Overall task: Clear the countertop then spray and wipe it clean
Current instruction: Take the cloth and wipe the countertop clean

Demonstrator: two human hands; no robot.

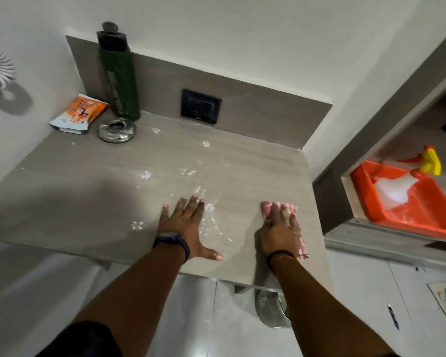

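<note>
The grey wood-grain countertop [93, 191] carries several wet, foamy patches across its middle. My right hand [281, 228] presses a red-and-white checked cloth [289, 206] flat on the counter near its right front corner. Flat on the surface to the left of it lies my left hand [187, 225], fingers spread, holding nothing. At the back left corner stand a tall dark green bottle [119, 76], an orange and white packet [79, 114] and a round steel lid [117, 130]. The spray bottle [407, 181], clear with a yellow and orange trigger, lies in an orange tray [407, 217] on the shelf at right.
A black wall socket [200, 106] sits in the grey backsplash. Right of the counter stands a shelf unit [345, 191] with open compartments. Below the counter's front edge, a steel vessel [271, 310] rests on the white tiled floor, and a pen [393, 316] lies at right.
</note>
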